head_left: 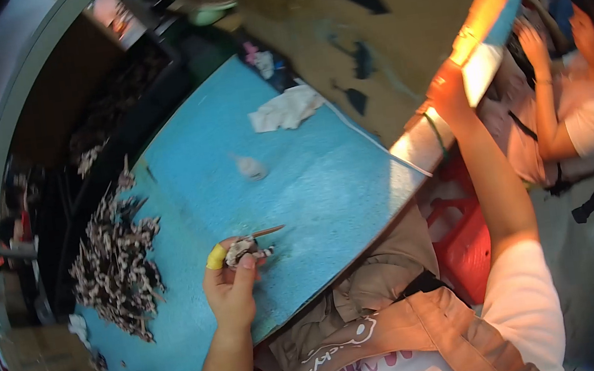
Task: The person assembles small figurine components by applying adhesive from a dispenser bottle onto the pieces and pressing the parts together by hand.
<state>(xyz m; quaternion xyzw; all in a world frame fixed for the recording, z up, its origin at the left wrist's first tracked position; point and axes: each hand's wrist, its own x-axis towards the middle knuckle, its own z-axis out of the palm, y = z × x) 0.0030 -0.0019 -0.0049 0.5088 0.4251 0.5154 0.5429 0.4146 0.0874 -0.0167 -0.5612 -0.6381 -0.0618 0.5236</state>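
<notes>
Blue matting point(312, 184) covers a slanted worktable seen from above, with brown cardboard beyond its far edge. 1 heap of small dark-and-white pieces point(117, 259) is piled along the table's left side, a crumpled white cloth point(286, 109) lies near the far edge, and 1 small pale lump point(250, 167) sits alone mid-table. The left hand point(231, 286) is held over the near part of the mat, its fingers closed around a small mottled piece point(242, 250), possibly a shell, with a thin brown stick point(267, 231) projecting from it; a yellow cap is worn on the forefinger. The right hand point(449, 93) is raised to a white-and-orange package point(483, 66), fingers apparently grasping it. Another person's sleeve is seen at far right.
</notes>
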